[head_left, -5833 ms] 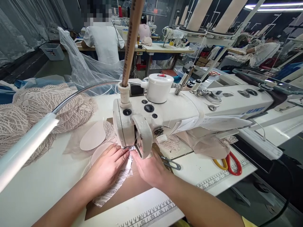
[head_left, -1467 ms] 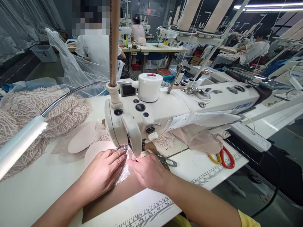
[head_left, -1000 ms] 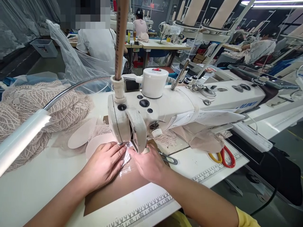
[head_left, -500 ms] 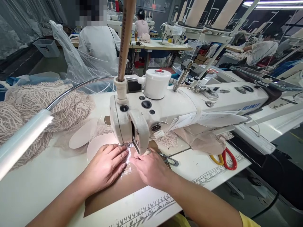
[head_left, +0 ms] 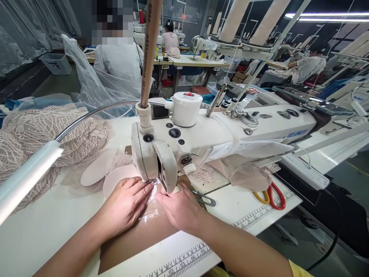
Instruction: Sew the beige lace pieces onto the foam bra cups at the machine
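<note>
My left hand (head_left: 125,206) lies palm down by the sewing machine's (head_left: 213,132) needle area, its fingers stretched out and its fingertips next to the presser foot. On the other side, my right hand (head_left: 184,211) is closed, with its thumb toward the left hand and its other fingertips hidden under the machine head. Whatever those fingers pinch does not show. Between the hands is clear tape (head_left: 150,213) on a brown sheet (head_left: 135,242). Beyond the left hand rest a smooth beige oval piece (head_left: 117,177) and some lace.
A lace bundle (head_left: 57,134) is piled at left, near a lit tube lamp (head_left: 29,177) on a flexible neck. Scissors with red and yellow handles (head_left: 277,197) and a grey metal tool (head_left: 207,200) lie at right. Printed rulers (head_left: 184,265) line the front edge. Co-workers sit beyond.
The view has shifted slightly. My left fingers are drawn a little closer together and more tape shows beside them. My right hand keeps nearly the same pose.
</note>
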Action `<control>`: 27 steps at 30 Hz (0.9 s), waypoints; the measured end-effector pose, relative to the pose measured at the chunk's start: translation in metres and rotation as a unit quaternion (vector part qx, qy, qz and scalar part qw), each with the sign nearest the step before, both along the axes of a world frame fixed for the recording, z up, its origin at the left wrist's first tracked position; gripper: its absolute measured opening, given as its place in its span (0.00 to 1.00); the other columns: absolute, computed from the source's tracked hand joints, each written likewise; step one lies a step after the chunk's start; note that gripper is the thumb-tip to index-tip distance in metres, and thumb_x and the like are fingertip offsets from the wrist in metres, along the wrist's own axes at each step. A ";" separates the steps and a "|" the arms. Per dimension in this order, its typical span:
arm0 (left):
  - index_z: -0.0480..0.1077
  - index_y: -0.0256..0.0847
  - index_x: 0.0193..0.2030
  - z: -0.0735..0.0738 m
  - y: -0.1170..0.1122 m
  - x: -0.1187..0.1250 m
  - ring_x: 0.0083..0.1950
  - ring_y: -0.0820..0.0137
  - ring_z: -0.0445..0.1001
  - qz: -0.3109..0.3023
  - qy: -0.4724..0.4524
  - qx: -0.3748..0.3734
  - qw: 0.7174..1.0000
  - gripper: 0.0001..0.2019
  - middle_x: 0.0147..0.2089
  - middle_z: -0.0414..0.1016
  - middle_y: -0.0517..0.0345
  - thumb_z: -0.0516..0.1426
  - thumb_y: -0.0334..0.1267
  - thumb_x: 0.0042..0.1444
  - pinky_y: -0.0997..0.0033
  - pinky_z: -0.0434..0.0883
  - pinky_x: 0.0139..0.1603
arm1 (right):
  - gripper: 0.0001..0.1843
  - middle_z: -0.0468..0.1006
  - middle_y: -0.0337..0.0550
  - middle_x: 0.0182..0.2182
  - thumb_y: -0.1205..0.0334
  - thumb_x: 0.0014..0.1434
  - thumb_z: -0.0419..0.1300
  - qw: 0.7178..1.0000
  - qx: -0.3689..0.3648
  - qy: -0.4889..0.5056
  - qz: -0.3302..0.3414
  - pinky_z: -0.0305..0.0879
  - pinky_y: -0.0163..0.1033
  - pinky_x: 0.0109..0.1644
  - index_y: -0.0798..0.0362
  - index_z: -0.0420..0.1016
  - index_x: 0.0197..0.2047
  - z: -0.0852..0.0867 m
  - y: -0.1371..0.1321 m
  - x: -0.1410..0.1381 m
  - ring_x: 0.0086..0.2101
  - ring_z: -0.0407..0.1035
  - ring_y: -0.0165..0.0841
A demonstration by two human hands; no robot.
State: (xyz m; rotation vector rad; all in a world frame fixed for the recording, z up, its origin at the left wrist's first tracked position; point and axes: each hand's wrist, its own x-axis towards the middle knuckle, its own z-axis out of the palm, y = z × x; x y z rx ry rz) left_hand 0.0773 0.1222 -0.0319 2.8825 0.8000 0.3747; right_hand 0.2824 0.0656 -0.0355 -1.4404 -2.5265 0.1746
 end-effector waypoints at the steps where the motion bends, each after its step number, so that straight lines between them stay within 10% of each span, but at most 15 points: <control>1: 0.72 0.39 0.43 0.000 0.001 0.000 0.41 0.61 0.69 -0.003 -0.001 0.001 1.000 0.11 0.40 0.75 0.49 0.48 0.31 0.63 0.60 0.64 0.42 | 0.09 0.70 0.43 0.33 0.73 0.52 0.53 1.000 0.003 -0.005 -0.009 0.54 0.40 0.40 0.53 0.69 0.35 -0.001 0.001 -0.001 0.38 0.61 0.37; 8: 0.71 0.40 0.39 -0.004 0.005 -0.003 0.44 0.60 0.68 -0.008 -0.010 -0.015 1.000 0.11 0.41 0.75 0.50 0.48 0.29 0.63 0.60 0.64 0.43 | 0.25 0.74 0.50 0.41 0.74 0.53 0.52 0.998 0.019 -0.010 -0.058 0.61 0.43 0.44 0.53 0.69 0.54 -0.005 0.006 -0.008 0.42 0.65 0.41; 27: 0.73 0.42 0.37 0.003 0.006 -0.004 0.40 0.59 0.69 0.061 0.044 0.053 0.996 0.12 0.37 0.74 0.49 0.48 0.37 0.62 0.57 0.65 0.43 | 0.19 0.74 0.47 0.37 0.72 0.58 0.52 0.997 0.029 0.029 -0.068 0.59 0.39 0.41 0.49 0.72 0.51 -0.007 0.005 -0.003 0.40 0.65 0.38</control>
